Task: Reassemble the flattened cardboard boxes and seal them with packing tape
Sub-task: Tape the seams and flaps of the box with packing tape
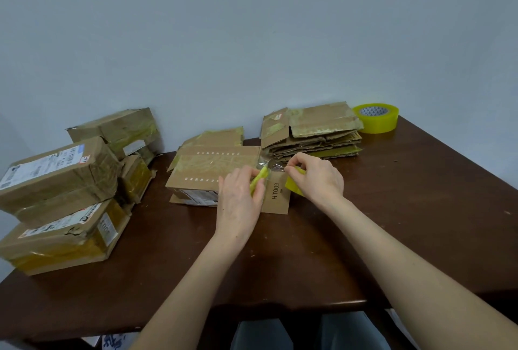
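A cardboard box [213,166] marked HT009 lies in the middle of the dark brown table [406,209], with tape along its top seam. My left hand [238,198] grips a yellow-green cutter [258,182] at the box's right end. My right hand [318,178] holds a yellow tape roll [293,186] just right of the box. A short strip of clear tape [266,166] stretches from that roll to the box, and the cutter's tip meets it.
Several sealed, taped boxes [59,181] are piled at the table's left. A stack of flattened cardboard boxes [311,136] lies at the back, with a second yellow tape roll [375,117] to its right by the wall. My knees show below the table's near edge.
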### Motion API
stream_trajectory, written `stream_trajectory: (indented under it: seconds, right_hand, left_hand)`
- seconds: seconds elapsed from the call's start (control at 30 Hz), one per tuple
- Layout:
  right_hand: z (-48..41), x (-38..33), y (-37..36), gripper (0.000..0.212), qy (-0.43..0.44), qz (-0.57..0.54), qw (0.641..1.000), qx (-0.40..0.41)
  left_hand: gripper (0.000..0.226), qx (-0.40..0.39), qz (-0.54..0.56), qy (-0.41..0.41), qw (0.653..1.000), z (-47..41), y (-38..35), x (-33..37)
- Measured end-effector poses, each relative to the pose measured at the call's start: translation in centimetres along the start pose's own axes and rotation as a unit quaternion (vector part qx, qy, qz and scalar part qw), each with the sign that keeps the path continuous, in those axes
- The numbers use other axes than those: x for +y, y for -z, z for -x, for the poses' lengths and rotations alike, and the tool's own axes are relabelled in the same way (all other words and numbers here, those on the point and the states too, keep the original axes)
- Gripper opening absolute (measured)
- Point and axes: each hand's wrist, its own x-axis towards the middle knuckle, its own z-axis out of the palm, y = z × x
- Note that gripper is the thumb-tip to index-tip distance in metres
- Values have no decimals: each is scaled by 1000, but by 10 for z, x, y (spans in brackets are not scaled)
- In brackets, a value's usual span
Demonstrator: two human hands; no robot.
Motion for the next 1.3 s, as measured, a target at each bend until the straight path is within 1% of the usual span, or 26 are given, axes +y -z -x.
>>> stream_trajectory:
  seconds: [0.37, 0.73, 0.9, 1.03, 1.23, 1.3]
  right_hand:
    - [0, -2, 0, 17, 2, 5, 1000, 0]
    - [0, 0, 2, 18, 5, -6, 1000, 2]
    - [-2, 1, 7, 15, -5, -37, 999, -6]
    - [-4, 2, 11, 12, -14, -63, 998, -20]
    - [-6, 3, 11, 12, -16, -61, 998, -19]
    - [-7, 5, 12, 12, -26, -78, 997, -12]
  left_hand:
    - [8, -19, -38, 30, 999, -5, -4, 4]
    - [4, -45, -85, 19, 995, -7, -3, 5]
    - [3, -59, -108, 14, 992, -9, -1, 7]
    - [5, -53, -80, 13, 995, -9, 0, 4]
    - [8, -31, -6, 23, 999, -9, 7, 3]
    - [8, -22, 6, 17, 1000, -9, 8, 5]
